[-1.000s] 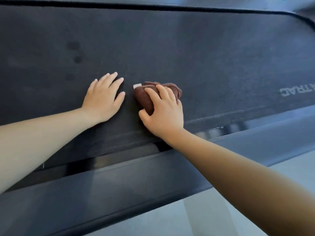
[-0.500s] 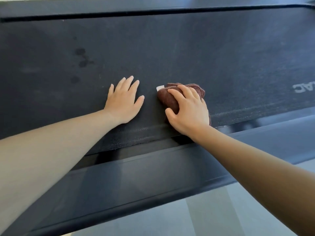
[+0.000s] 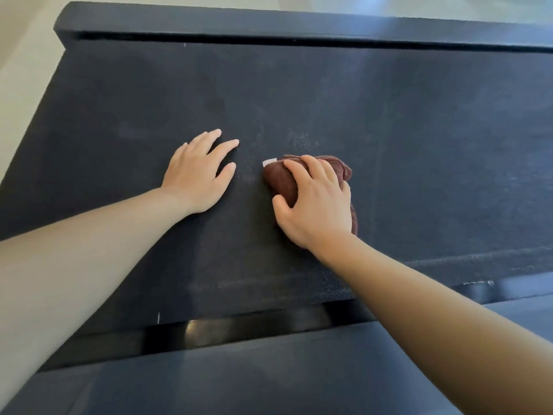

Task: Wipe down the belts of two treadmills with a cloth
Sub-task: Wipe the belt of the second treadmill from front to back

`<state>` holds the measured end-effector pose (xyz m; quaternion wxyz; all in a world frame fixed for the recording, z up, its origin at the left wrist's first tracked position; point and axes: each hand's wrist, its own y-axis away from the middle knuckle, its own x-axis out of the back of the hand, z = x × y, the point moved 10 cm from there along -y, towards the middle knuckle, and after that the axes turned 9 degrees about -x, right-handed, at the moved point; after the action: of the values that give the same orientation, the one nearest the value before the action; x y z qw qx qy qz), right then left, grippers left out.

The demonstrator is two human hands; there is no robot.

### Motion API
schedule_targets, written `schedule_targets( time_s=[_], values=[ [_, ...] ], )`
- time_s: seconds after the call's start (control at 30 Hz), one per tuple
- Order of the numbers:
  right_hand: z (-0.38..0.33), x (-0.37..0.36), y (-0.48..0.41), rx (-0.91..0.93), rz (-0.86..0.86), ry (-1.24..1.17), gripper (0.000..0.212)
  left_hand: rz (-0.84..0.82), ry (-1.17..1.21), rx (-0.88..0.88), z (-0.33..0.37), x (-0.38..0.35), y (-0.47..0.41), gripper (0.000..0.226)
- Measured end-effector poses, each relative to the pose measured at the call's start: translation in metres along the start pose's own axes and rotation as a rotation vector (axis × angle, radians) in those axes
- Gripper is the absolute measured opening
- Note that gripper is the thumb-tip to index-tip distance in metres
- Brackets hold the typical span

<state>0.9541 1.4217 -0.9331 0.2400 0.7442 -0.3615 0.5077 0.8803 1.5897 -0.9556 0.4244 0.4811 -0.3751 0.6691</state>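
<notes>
A dark treadmill belt (image 3: 389, 121) fills most of the view. My right hand (image 3: 317, 205) presses a bunched brown cloth (image 3: 281, 181) onto the belt near its middle; a small white tag sticks out at the cloth's upper left. My left hand (image 3: 197, 172) lies flat on the belt just left of the cloth, fingers spread, holding nothing. The two hands are apart by a small gap. Part of the cloth is hidden under my right palm.
The treadmill's dark side rail (image 3: 269, 369) runs along the near edge, with a glossy black gap (image 3: 227, 327) between it and the belt. A far rail (image 3: 299, 25) borders the top. Pale floor (image 3: 21, 55) shows beyond the belt's left end.
Both hands and the cloth have slid along the belt toward its left end, which has come into view. The printed lettering at the right has left the frame.
</notes>
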Motion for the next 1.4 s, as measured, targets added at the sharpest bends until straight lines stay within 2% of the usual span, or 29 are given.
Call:
schedule_targets(
  time_s=[0.17,0.3,0.5,0.73,1.1,1.23,1.4],
  values=[
    [-0.013,-0.005,-0.066,-0.081,0.07,0.016,0.056,-0.052,-0.017,-0.014,-0.027,-0.001,-0.051,0.051],
    [-0.022,-0.006,-0.072,-0.11,0.078,0.055,0.058,-0.101,-0.004,-0.039,-0.041,0.0,-0.08,0.052],
    [-0.021,-0.008,-0.077,-0.121,0.019,0.082,0.06,-0.027,-0.004,0.023,-0.048,0.003,-0.08,0.063],
    [-0.036,-0.016,-0.172,-0.145,0.079,0.023,0.057,-0.04,-0.036,0.031,-0.048,0.001,-0.083,0.065],
    [-0.049,-0.015,-0.316,-0.134,0.082,-0.004,0.054,-0.078,-0.065,0.039,-0.05,-0.002,-0.083,0.071],
    [-0.05,-0.016,-0.297,-0.076,0.047,0.049,0.054,-0.083,-0.064,0.04,-0.05,0.0,-0.084,0.07],
    [-0.043,-0.012,-0.199,-0.001,0.075,0.006,0.049,-0.086,-0.062,0.033,-0.047,0.0,-0.084,0.073]
  ],
)
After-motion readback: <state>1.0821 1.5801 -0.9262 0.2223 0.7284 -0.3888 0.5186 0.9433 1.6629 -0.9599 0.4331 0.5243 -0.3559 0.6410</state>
